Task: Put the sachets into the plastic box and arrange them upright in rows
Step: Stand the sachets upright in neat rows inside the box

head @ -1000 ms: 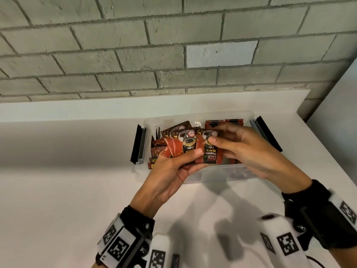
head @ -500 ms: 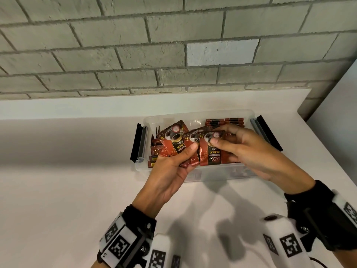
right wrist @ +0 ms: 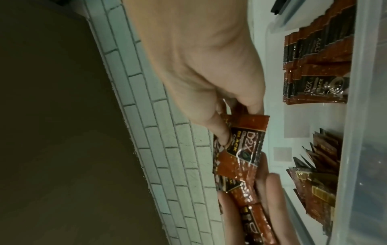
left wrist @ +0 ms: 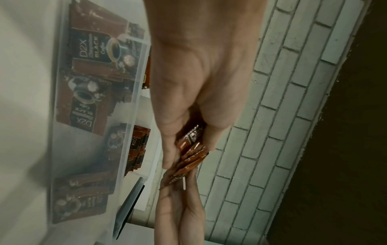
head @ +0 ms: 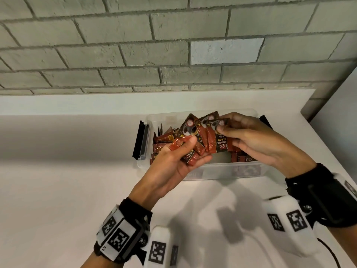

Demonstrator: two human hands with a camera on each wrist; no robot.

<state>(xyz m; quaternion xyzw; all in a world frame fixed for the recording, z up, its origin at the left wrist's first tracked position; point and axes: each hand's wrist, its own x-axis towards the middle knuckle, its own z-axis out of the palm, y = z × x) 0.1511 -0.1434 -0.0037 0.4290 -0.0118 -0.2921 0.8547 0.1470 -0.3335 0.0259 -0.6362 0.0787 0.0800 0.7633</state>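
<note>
Several red-and-black coffee sachets [head: 201, 140] are fanned out above the clear plastic box [head: 222, 171], held between two bare hands. The left hand [head: 173, 163] cups the lower ends of the fan from below, palm up, with its thumb pressed across the front of one packet and its fingers curled behind. The right hand [head: 257, 140] comes in from the other side and pinches the top edge of the nearest sachet between thumb and forefinger; the printing on that packet reads upside down from where I stand.

Down in the box, more sachets stand on edge in a packed row [right wrist: 314, 66] toward the right end, and a looser, leaning cluster [head: 162, 142] sits at the left end. Some lie flat against the near wall, seen through the plastic in the left wrist view. A black latch [head: 140, 140] is flipped outward at the box's left end. The box rests on a white counter [head: 67, 180] that runs back to a grey brick wall [head: 135, 45].
</note>
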